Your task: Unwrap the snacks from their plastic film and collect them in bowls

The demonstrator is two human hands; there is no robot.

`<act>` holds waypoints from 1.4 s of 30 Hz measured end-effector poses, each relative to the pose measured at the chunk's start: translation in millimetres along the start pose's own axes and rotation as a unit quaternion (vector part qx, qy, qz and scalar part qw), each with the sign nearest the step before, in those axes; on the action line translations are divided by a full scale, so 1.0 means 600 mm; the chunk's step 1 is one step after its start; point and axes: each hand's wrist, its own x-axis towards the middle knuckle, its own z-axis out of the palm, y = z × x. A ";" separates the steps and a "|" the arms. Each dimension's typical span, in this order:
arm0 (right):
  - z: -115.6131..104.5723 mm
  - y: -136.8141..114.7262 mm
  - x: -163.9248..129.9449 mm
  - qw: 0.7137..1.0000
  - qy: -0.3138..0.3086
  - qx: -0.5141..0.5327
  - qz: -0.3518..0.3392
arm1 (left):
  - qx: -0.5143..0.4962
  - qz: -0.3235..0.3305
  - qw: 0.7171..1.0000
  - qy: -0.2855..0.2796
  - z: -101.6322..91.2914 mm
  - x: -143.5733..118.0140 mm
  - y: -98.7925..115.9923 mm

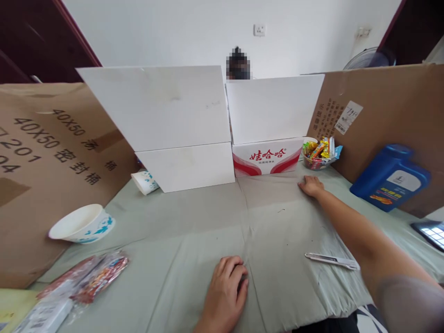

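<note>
My left hand [227, 291] rests palm down on the cloth-covered table [194, 231] near the front edge. Its fingers are loosely bent, with a gap beside the thumb and nothing visible in it. Further off, my right hand [311, 186] lies on the cloth, fingers loosely out, holding nothing visible. Just beyond it are the white box panel with red print [267, 157] and a clear bowl of wrapped snacks [317, 159]. A slim utility knife [332, 261] lies on the cloth beside my right forearm, apart from both hands.
White panels [183, 111] stand across the back; a person's head [237, 64] shows above them. Brown cardboard [45, 162] flanks both sides. At left are a paper bowl [83, 226], a tipped paper cup [145, 181] and packaged snacks [100, 277]. A blue jug [390, 178] leans at right.
</note>
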 end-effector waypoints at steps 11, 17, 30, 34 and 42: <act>0.079 -0.337 -0.282 0.875 -0.066 0.045 -0.477 | 0.029 -0.039 0.998 -0.044 0.011 -0.010 0.030; 0.113 -0.463 -0.335 0.869 -0.126 -0.036 -0.477 | -0.042 0.005 0.976 -0.214 -0.087 0.013 -0.014; 0.118 -0.462 -0.337 0.875 -0.102 -0.018 -0.474 | 0.101 -0.461 0.881 0.028 -0.377 0.236 -0.398; 0.119 -0.461 -0.335 0.875 -0.098 -0.015 -0.474 | 0.109 -0.438 0.892 0.021 -0.390 0.216 -0.405; 0.129 -0.455 -0.331 0.870 -0.074 0.001 -0.487 | 0.097 -0.246 0.964 -0.033 -0.340 0.139 -0.238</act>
